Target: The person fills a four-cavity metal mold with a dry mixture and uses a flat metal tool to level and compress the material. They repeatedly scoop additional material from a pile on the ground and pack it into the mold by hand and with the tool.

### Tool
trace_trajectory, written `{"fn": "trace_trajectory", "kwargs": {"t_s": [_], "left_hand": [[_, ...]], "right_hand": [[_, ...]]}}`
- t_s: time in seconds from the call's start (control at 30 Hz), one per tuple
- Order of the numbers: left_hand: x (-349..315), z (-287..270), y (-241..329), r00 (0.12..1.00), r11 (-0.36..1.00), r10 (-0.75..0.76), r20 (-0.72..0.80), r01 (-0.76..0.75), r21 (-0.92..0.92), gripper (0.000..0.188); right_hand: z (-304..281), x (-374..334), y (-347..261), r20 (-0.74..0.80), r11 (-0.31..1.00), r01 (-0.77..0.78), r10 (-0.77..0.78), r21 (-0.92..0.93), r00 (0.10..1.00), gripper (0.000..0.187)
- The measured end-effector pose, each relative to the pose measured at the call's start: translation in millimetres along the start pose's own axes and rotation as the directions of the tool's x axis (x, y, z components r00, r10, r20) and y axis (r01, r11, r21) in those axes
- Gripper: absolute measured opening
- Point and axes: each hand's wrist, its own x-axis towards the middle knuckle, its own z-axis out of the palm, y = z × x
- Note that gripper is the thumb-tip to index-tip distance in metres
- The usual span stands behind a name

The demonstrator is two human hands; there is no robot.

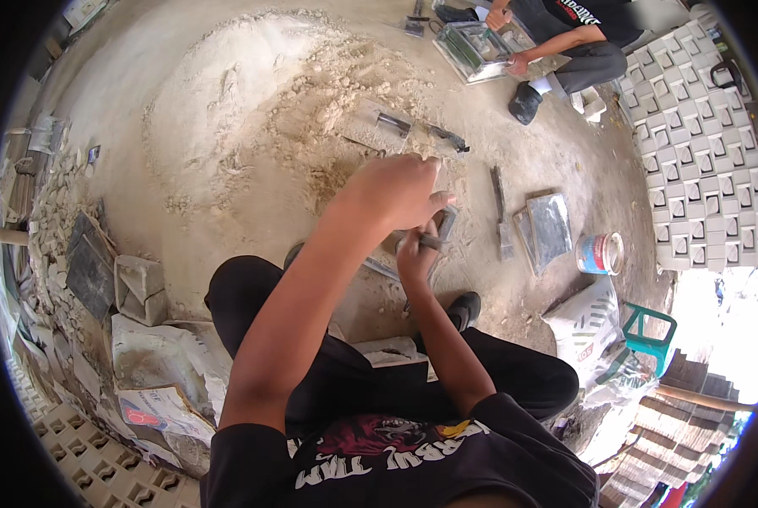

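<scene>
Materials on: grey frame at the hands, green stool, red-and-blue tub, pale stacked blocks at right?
Frame: probably metal; dull grey, thin straight edges, partly hidden.
Stool: likely moulded plastic; uniform green, slim rounded bars.
Tub: perhaps plastic; smooth printed side, pale rim.
Blocks: cement or clay, can't tell which; matt, pale, repeated cast-looking openings.

Bold white lettering is running across the person's black shirt (396, 466), beside a maroon-and-yellow print. White and red lettering is showing on the co-worker's black shirt (599, 21). A white sack (584, 317) is bearing slanted stripes and a small printed mark. Print on the red-and-blue-labelled bucket (597, 254) and the red-marked torn bag (165, 413) is appearing too small for reading.
</scene>
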Motion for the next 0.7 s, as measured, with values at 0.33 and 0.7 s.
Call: {"fn": "trace_trajectory", "kwargs": {"t_s": [0.33,0.7], "left_hand": [[-2.6,-1.0,-1.1,1.0,1.0,-0.003,-0.021,0.002,-0.014,0.064],[1.9,5.7,4.2,0.997,0.998,0.059,-0.042,-0.06,-0.012,0.059]], "right_hand": [[-35.2,55.6,14.5,0.344,0.996,0.05,-0.023,-0.071,0.939,0.033],[-55.6,71.2,-7.9,0.441,0.997,0.059,-0.031,-0.05,0.897,0.03]]}}
